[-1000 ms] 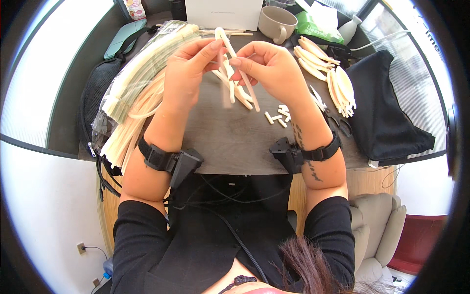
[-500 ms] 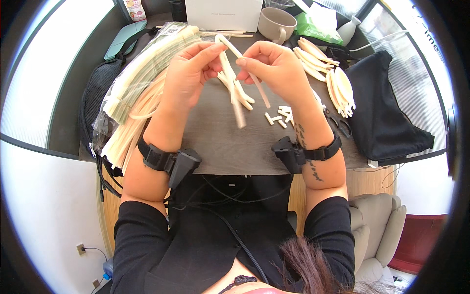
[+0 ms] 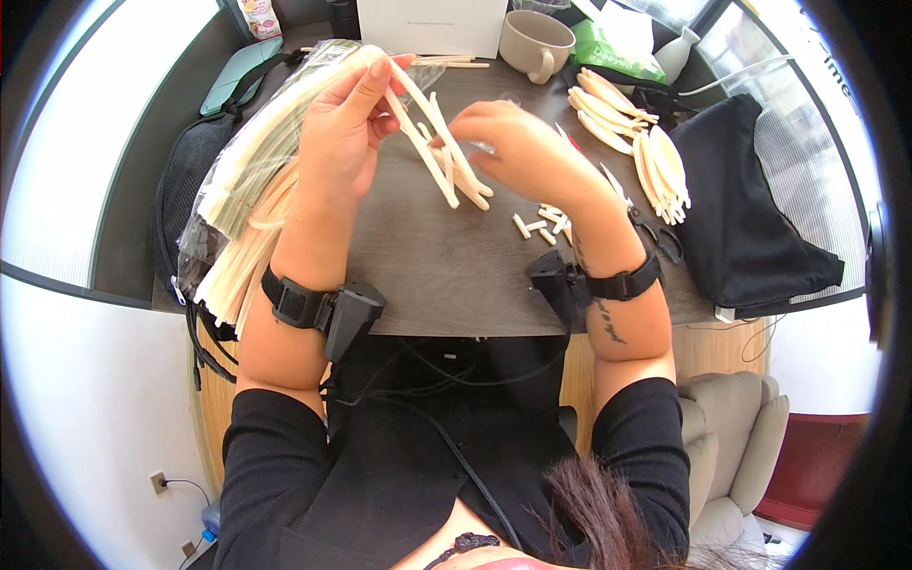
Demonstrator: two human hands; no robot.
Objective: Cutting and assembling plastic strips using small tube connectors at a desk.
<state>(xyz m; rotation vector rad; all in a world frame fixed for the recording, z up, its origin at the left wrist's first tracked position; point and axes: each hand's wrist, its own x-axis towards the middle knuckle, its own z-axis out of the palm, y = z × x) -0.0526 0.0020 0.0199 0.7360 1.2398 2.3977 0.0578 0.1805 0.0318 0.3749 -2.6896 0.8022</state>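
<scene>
My left hand pinches a cream pipe cleaner at its bent top, and its two legs hang down to the right. My right hand hovers just right of those legs, back upward, its fingers apart and partly curled. Its fingertips reach in beside the legs; whether they touch is hard to tell. Beneath lie folded pipe cleaners on the dark table, partly covered by the held one. Short cut pieces lie below my right hand, next to scissors partly hidden by my forearm.
A clear bag of long pipe cleaners lies left, with loose stems beside it. Petal-shaped loops are piled at right near a black pouch. Behind stand a white box, a beige mug and a green tissue pack.
My left hand has moved left and up with the bent pipe cleaner. My right hand has let go of its leg, turned back upward and shifted slightly down.
</scene>
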